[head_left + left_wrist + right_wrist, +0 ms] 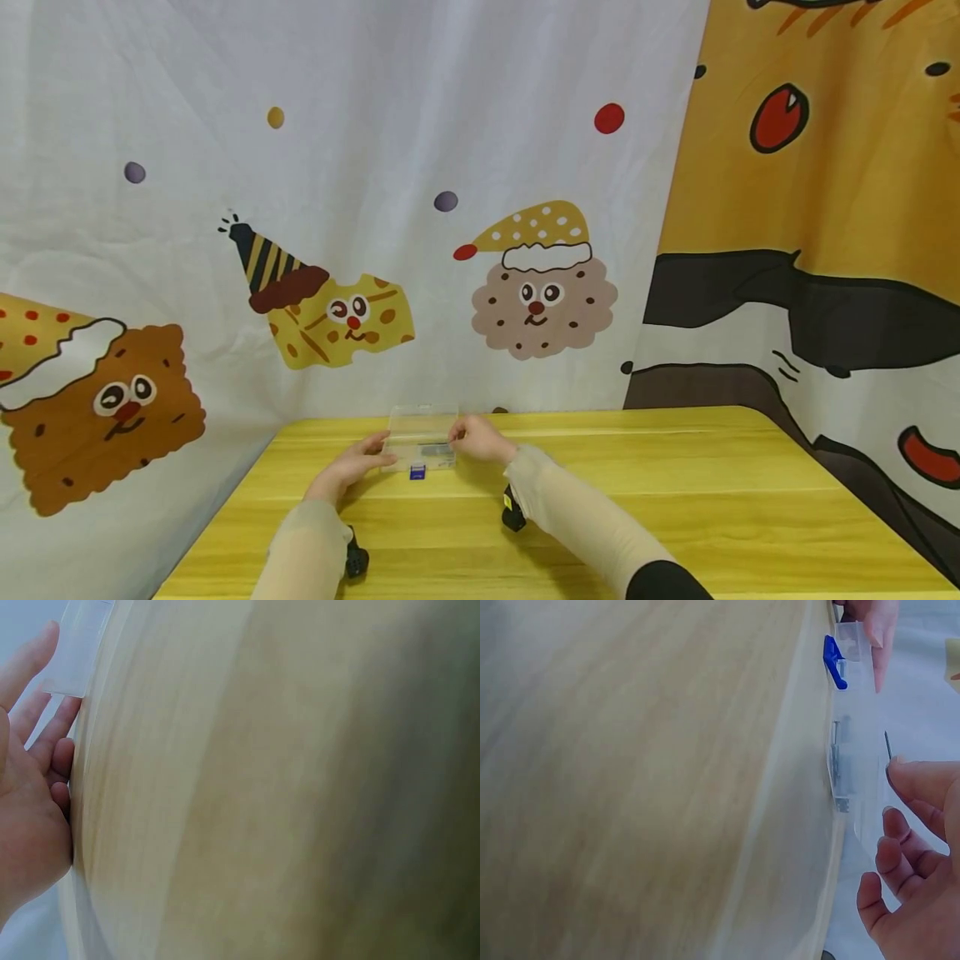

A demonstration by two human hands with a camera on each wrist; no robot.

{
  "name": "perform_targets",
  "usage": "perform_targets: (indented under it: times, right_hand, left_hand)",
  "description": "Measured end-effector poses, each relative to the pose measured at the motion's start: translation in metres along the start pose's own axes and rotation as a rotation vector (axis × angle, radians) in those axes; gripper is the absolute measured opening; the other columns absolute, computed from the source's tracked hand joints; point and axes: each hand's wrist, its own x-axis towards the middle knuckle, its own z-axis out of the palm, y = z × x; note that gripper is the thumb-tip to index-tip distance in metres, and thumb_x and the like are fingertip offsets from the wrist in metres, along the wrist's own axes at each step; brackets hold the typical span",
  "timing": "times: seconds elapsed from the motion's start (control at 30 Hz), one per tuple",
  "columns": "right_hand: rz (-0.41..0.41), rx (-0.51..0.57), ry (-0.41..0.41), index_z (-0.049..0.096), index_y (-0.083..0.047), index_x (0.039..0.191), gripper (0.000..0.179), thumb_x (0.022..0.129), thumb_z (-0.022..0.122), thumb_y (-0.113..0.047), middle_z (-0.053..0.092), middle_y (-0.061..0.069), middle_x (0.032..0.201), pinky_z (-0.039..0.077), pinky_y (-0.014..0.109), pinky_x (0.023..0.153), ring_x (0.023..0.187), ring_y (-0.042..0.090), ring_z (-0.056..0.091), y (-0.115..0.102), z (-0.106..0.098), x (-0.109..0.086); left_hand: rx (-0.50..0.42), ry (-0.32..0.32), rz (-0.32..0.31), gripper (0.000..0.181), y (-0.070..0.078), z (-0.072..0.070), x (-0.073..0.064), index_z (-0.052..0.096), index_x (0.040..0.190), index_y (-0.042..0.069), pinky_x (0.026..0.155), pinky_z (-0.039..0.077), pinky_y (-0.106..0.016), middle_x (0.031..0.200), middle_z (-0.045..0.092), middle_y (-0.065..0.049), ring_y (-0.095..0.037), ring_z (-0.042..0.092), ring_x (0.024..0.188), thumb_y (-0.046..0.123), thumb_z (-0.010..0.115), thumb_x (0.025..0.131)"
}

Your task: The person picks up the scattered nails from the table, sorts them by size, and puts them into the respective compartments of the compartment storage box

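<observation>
A clear plastic box (401,460) with a blue latch (417,472) lies on the table, its transparent lid (423,419) raised at the back. Several thin metal nails (835,754) lie inside it. My left hand (352,464) is at the box's left side with fingers extended, and in the left wrist view its fingertips (69,712) reach the box's corner. At the right side, my right hand (480,439) pinches a thin, pointed nail (888,744) between thumb and forefinger, above the box. The nail's lower end is hidden by the fingers.
The box stands near the far edge of the yellow wooden table (637,467). Behind it hangs a white curtain (360,167) with cartoon figures. Black wrist devices (513,510) sit under both forearms, close to the tabletop.
</observation>
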Motion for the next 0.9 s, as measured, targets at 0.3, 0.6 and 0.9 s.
perform_targets:
  times: [0.3,0.6,0.9]
  right_hand:
    - [0.019,-0.025,0.004,0.074,-0.002,0.089,0.008,0.090,0.066,-0.005,0.068,-0.002,0.080,0.043,0.022,0.058,0.060,0.006,0.048,0.0003,0.0060,-0.0003]
    - [0.043,-0.023,0.004,0.075,-0.006,0.088,0.008,0.090,0.067,-0.007,0.067,-0.005,0.080,0.039,0.021,0.056,0.057,0.006,0.044,-0.0006,0.0083,0.0007]
    - [0.008,0.019,0.001,0.075,-0.001,0.089,0.010,0.090,0.066,-0.003,0.070,0.001,0.080,0.037,0.021,0.055,0.055,0.006,0.042,-0.0014,0.0062,-0.0017]
  left_hand:
    - [-0.016,-0.012,-0.016,0.073,-0.0013,0.0005,0.0021,0.033,0.151,0.007,0.107,0.023,-0.064,0.150,0.028,-0.030,-0.048,0.026,0.137,0.025,0.070,0.091]
    - [-0.009,-0.016,-0.009,0.072,-0.0033,-0.0005,0.0039,0.033,0.151,0.006,0.106,0.024,-0.064,0.150,0.028,-0.030,-0.048,0.026,0.137,0.025,0.069,0.092]
    - [0.003,-0.013,-0.001,0.072,-0.0024,-0.0014,0.0023,0.033,0.151,0.004,0.105,0.025,-0.064,0.149,0.029,-0.032,-0.049,0.027,0.136,0.024,0.069,0.091]
